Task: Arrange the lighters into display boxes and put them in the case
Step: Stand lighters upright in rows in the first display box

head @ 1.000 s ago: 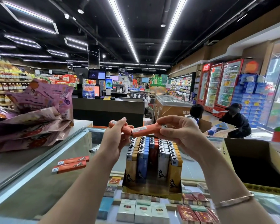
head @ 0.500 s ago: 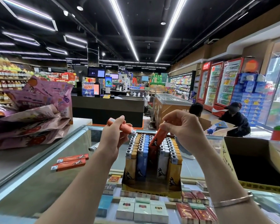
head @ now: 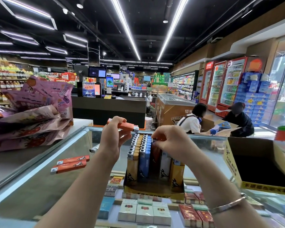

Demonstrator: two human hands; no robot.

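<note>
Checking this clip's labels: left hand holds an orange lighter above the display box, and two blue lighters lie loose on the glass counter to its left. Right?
Not quite. The head view shows the two loose lighters on the glass counter are orange, not blue. The left hand does hold an orange lighter above the display box.

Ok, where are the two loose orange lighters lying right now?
The two loose orange lighters lie side by side on the glass counter, left of the display box.
</note>
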